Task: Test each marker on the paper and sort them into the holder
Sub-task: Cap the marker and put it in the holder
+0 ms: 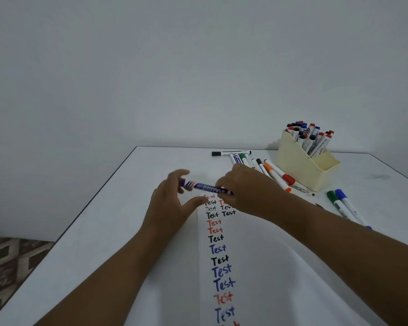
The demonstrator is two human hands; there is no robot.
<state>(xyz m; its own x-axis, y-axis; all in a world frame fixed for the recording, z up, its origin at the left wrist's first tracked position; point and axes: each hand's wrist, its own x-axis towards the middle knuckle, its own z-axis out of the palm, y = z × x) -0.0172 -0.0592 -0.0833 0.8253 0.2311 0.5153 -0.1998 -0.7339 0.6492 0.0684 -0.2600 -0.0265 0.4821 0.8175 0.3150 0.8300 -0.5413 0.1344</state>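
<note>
From the head view, both hands hold a purple marker [206, 187] level just above the far end of the paper [257, 267]: the left hand [172, 203] pinches its left end, the right hand [243, 191] grips the other. The cream holder [299, 165] stands well apart at right, crowded with markers. If this is an uncapping pull, a jerk could streak ink over the written "Test" column, or the right forearm could smear it.

White bench [99, 231] seen with a thin dark edge along its left and far sides, far-left corner in view. Plain pale grey wall [174, 67] seen behind it, filling the upper half of the view. Patterned brown-and-cream floor covering [7, 267], diamond motif, seen at lower left beyond the bench edge.
</note>
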